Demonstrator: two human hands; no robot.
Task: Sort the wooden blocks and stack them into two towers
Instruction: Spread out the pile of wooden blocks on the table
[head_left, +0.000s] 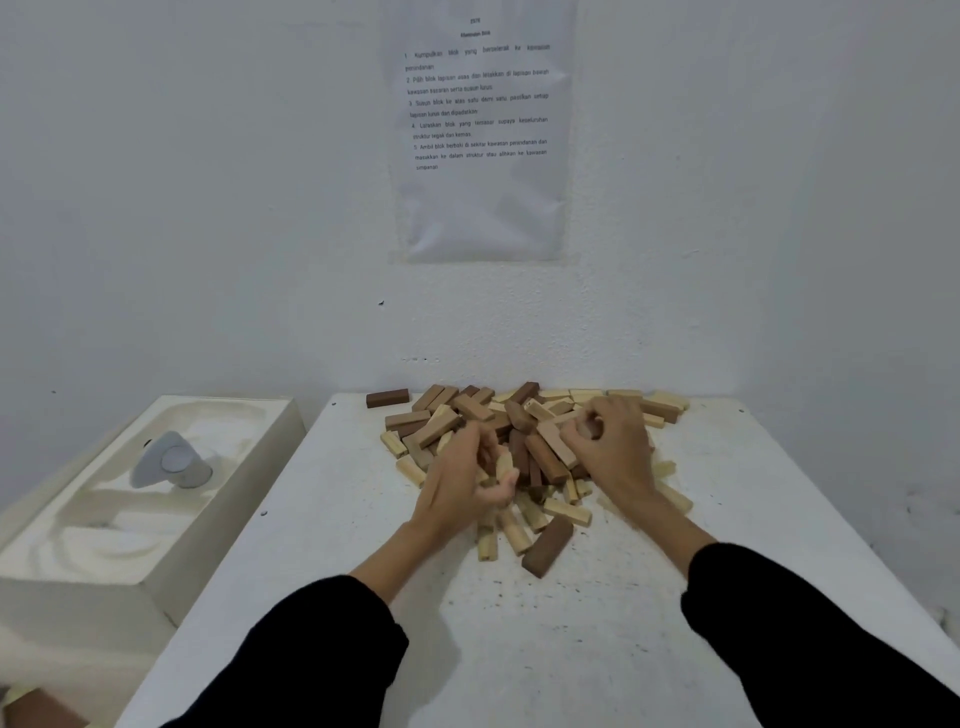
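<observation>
A loose pile of wooden blocks (540, 452), pale, mid-brown and dark brown mixed, lies at the far middle of the white table (363, 597). My left hand (457, 488) reaches into the pile's near left side, slightly blurred, with its fingers curled round a pale block (505, 466). On the right side of the pile, my right hand (615, 452) has its fingers curled among the blocks; whether it holds one is unclear. One dark block (387, 398) lies alone at the far left. A large brown block (547, 546) sits at the pile's near edge.
A white tray-like box (78, 561) stands left of the table and holds a grey rounded object (171, 460). A printed sheet (480, 130) hangs on the wall right behind the pile. The near half of the table shows bare, speckled surface.
</observation>
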